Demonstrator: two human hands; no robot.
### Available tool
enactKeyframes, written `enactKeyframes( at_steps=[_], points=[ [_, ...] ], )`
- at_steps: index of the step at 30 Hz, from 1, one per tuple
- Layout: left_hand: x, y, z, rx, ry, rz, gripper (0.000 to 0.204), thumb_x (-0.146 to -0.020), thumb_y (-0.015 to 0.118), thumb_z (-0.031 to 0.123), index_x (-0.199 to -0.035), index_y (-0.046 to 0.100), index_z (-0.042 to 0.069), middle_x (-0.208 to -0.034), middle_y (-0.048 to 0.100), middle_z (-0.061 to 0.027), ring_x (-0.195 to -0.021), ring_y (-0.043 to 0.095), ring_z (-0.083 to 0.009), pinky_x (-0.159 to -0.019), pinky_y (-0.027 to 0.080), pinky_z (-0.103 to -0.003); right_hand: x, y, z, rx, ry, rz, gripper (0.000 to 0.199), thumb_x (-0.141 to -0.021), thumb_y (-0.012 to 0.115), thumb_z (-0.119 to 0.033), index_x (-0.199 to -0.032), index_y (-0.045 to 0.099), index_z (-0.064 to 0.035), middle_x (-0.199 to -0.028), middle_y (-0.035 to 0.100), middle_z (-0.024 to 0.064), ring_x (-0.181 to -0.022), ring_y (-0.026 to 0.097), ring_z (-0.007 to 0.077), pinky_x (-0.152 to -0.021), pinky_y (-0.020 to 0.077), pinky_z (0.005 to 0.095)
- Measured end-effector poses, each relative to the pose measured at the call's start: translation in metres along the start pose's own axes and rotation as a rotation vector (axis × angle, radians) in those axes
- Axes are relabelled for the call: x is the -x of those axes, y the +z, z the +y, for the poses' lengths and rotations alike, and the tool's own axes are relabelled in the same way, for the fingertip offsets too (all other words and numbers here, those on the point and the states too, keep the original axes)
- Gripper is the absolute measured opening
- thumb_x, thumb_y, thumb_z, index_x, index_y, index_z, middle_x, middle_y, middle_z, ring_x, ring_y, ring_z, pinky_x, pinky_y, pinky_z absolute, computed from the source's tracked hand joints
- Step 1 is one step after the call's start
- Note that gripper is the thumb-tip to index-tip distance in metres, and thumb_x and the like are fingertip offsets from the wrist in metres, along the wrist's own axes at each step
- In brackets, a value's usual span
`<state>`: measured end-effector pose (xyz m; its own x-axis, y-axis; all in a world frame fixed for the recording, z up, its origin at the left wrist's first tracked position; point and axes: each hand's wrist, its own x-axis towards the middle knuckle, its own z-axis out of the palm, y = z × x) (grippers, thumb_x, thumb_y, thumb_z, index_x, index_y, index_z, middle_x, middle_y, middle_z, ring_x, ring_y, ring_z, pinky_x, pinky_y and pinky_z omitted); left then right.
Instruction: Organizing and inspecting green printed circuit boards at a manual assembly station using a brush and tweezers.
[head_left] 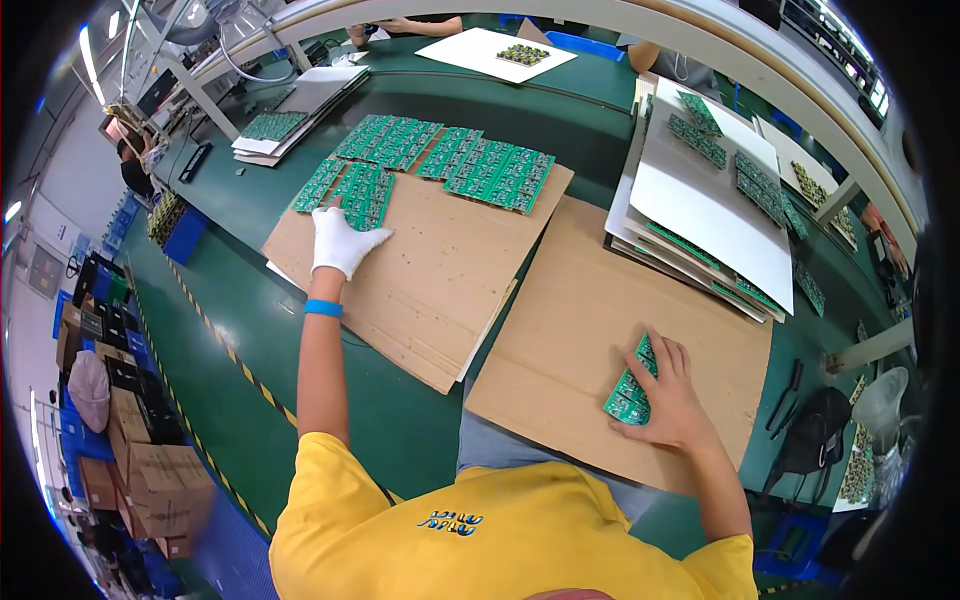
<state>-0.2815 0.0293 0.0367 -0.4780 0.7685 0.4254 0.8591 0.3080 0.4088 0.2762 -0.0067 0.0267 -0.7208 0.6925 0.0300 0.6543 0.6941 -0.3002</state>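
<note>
My left hand [345, 243], in a white glove with a blue wristband below it, is at the near end of a green circuit board [364, 192] on the left cardboard sheet [430, 270]. Its thumb and fingers span the board's near edge. Other green boards [500, 174] lie flat in rows along the far part of that sheet. On the right cardboard sheet [560, 330], my bare right hand [668, 395] is closed over another green circuit board [630, 393], fingers along its far side and thumb at the near end. The palm hides part of this board.
At the right rises a stack of white sheets [700, 210] with green boards between and on top. A metal frame [720, 60] arches over the bench. A black bag [815, 430] hangs near the right edge. Other people's arms [425, 25] show at the far bench.
</note>
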Motion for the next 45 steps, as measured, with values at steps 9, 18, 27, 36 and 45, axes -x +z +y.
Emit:
enactKeyframes(
  at_steps=[9, 18, 27, 36, 45],
  points=[
    [-0.001, -0.003, -0.028, -0.003, 0.176, 0.035, 0.078, -0.068, 0.088, 0.038, -0.124, 0.06, -0.008, -0.126, 0.053, -0.0244, -0.114, 0.058, -0.0362, -0.1, 0.049, -0.04, -0.152, -0.022, -0.087, -0.167, -0.26, 0.277, 0.107, -0.066, 0.083, -0.056, -0.147, 0.04, 0.0, -0.159, 0.025, 0.032, -0.144, 0.03, 0.0514, -0.119, 0.0241, 0.0604],
    [0.007, -0.013, -0.018, 0.092, 0.065, -0.067, 0.06, -0.079, 0.079, 0.035, -0.119, 0.067, -0.007, -0.124, 0.052, -0.0268, -0.113, 0.058, -0.0416, -0.099, 0.049, -0.043, -0.339, 0.045, -0.175, 0.116, -0.291, 0.123, 0.106, -0.074, 0.071, -0.068, -0.143, 0.047, 0.0077, -0.15, 0.038, 0.0352, -0.144, 0.031, 0.0502, -0.12, 0.0236, 0.0588],
    [0.013, -0.002, -0.04, 0.096, 0.016, 0.03, 0.057, -0.084, 0.078, 0.037, -0.122, 0.066, -0.004, -0.125, 0.053, -0.0261, -0.11, 0.059, -0.0375, -0.094, 0.05, -0.041, -0.34, 0.072, -0.172, -0.025, -0.432, 0.429, 0.086, -0.087, 0.067, -0.056, -0.14, 0.049, 0.0084, -0.15, 0.04, 0.0325, -0.147, 0.029, 0.0468, -0.121, 0.0238, 0.0556],
    [0.036, -0.015, 0.033, -0.351, 0.32, -0.102, 0.053, -0.089, 0.07, 0.044, -0.134, 0.065, 0.017, -0.129, 0.058, -0.0228, -0.117, 0.056, -0.0398, -0.101, 0.043, -0.051, -0.124, -0.005, -0.063, -0.423, -0.409, 0.367, 0.04, -0.088, 0.075, -0.021, -0.123, 0.065, -0.0034, -0.138, 0.057, 0.0185, -0.126, 0.057, 0.0374, -0.106, 0.0486, 0.0458],
    [0.107, -0.017, 0.101, 0.062, 0.456, 0.147, 0.027, -0.097, 0.062, 0.008, -0.121, 0.063, -0.004, -0.124, 0.06, -0.0239, -0.115, 0.057, -0.0395, -0.104, 0.044, -0.046, 0.055, -0.061, 0.118, -0.189, 0.283, 1.125, 0.017, -0.087, 0.073, -0.007, -0.103, 0.07, -0.0016, -0.099, 0.07, 0.0116, -0.09, 0.07, 0.0313, -0.084, 0.0553, 0.0345]
  ],
)
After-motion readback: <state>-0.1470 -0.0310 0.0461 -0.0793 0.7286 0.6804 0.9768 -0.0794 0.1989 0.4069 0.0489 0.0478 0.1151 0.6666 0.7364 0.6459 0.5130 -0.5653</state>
